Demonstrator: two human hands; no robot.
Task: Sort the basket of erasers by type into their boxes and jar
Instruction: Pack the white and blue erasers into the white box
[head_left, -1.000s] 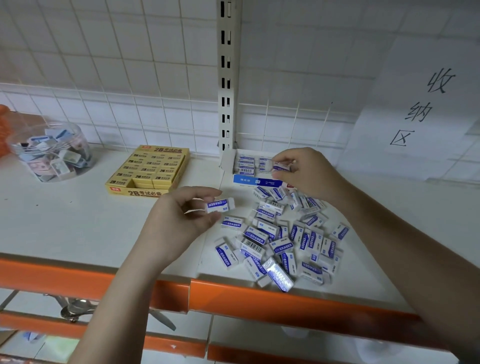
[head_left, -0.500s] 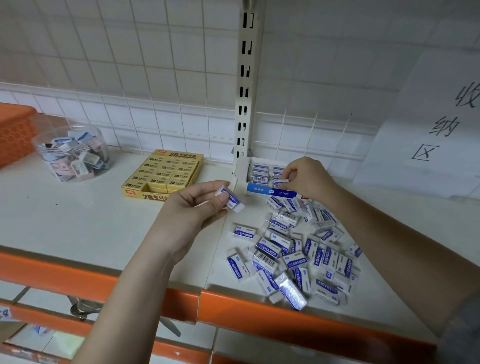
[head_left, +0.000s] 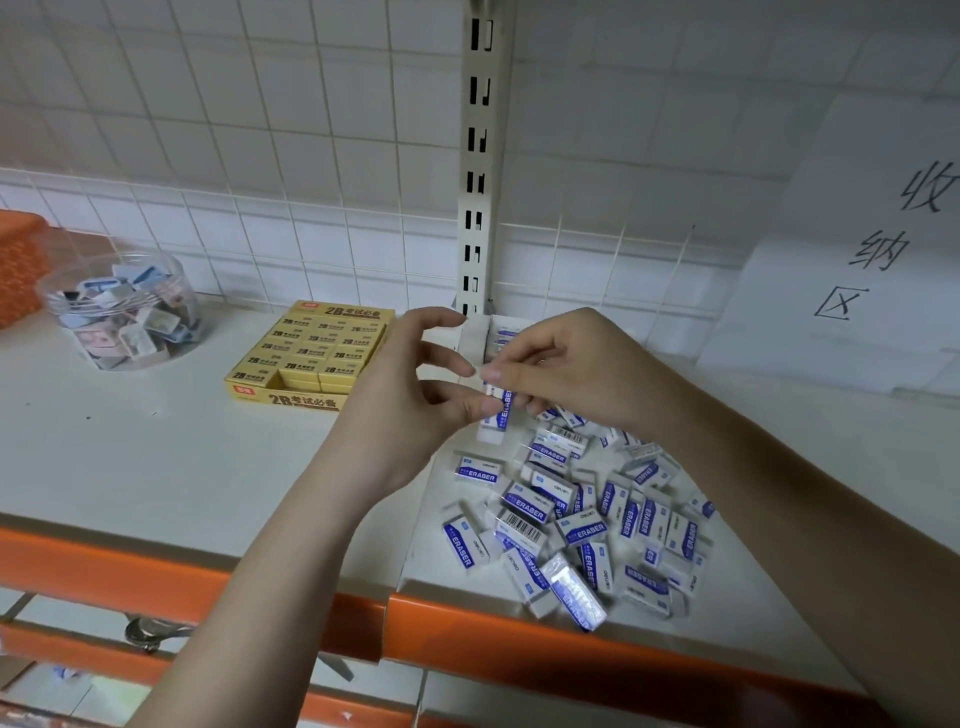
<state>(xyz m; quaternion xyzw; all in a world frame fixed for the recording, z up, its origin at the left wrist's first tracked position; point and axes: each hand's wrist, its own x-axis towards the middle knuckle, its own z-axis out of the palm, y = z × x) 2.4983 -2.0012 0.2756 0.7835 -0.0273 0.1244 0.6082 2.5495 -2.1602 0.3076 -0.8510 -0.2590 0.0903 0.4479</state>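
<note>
Head view: one blue-and-white eraser is pinched between both hands, just in front of the white box. The left hand holds its lower part with thumb and fingertip; the right hand pinches its top. The step is judged to be a hand-over or straightening before boxing — the eraser should be turned label-up and slid in beside those already filed, while the loose pile nearer than the box is left undisturbed

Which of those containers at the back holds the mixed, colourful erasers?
The clear round jar at far left; the yellow box holds matching yellow erasers.
</note>
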